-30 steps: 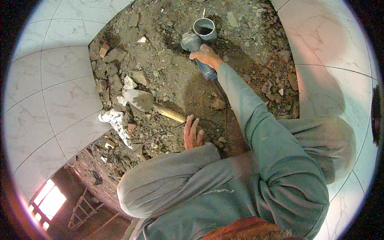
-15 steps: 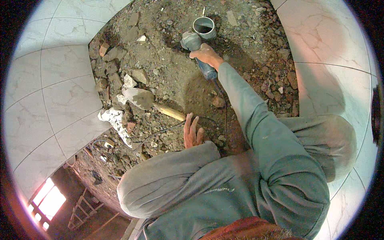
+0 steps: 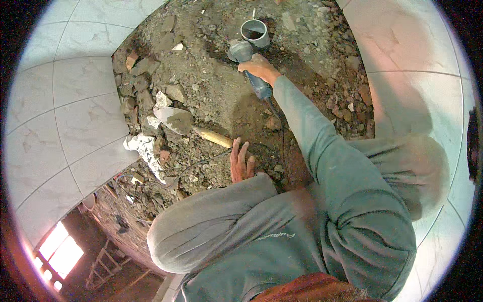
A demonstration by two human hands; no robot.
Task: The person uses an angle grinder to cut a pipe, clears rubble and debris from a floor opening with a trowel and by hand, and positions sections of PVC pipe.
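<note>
My right hand (image 3: 259, 68) is wrapped around the body of an angle grinder (image 3: 260, 88). The grinder's grey head and guard (image 3: 240, 51) sit close beside the rim of a grey plastic pipe (image 3: 262, 40) that stands up out of the soil; I cannot tell whether the disc touches it. My left hand (image 3: 242, 162) rests by my bent knee with its fingers stretched out and holds nothing. Just beyond its fingertips lies the yellow wooden handle (image 3: 214, 137) of a trowel, whose blade (image 3: 174, 120) is smeared with dirt. A dark cord (image 3: 275, 110) trails from the grinder.
Rubble and soil (image 3: 211, 90) fill the patch between pale marbled tiles (image 3: 83, 80) on the left and more tiles (image 3: 407, 45) on the right. A crumpled white cloth (image 3: 144, 147), broken stones and a plug connection (image 3: 137, 179) lie at the left. A ladder-like frame (image 3: 103, 267) stands lower left.
The view has shifted very slightly. My right hand keeps the grinder at the pipe, and my left hand stays by the knee.
</note>
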